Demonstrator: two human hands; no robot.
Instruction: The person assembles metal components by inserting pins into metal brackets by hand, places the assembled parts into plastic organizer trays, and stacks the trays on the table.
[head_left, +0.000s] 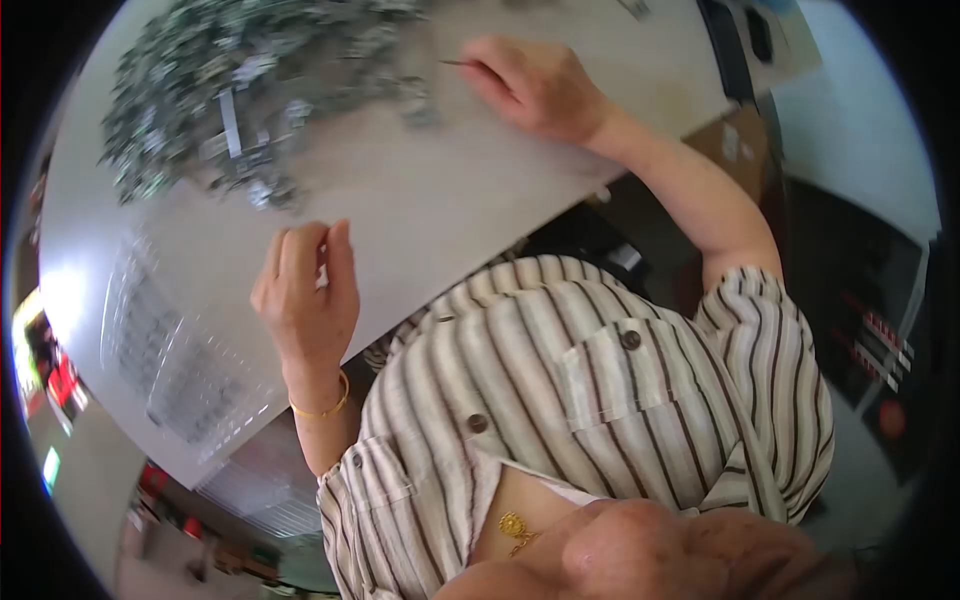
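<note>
My left hand [308, 285] is above the near part of the pale table, its fingers curled toward the thumb. A small bright spot shows between thumb and fingers; I cannot tell whether it is a held piece. My right hand [540, 90] is closed above the table further right. From its fingers a thin dark pointed tool [455, 63] sticks out to the left; most of it is hidden in the grip. Beyond my left hand lies a big heap of small grey-green pieces [240, 90], blurred, with a pale strip [231, 123] on it.
Clear plastic trays [180, 350] with rows of pockets lie on the table [420, 190] at left. A long black object [725, 50] and a smaller black one [759, 36] are at the far right. A brown cardboard box [730, 150] stands beside the table's right edge.
</note>
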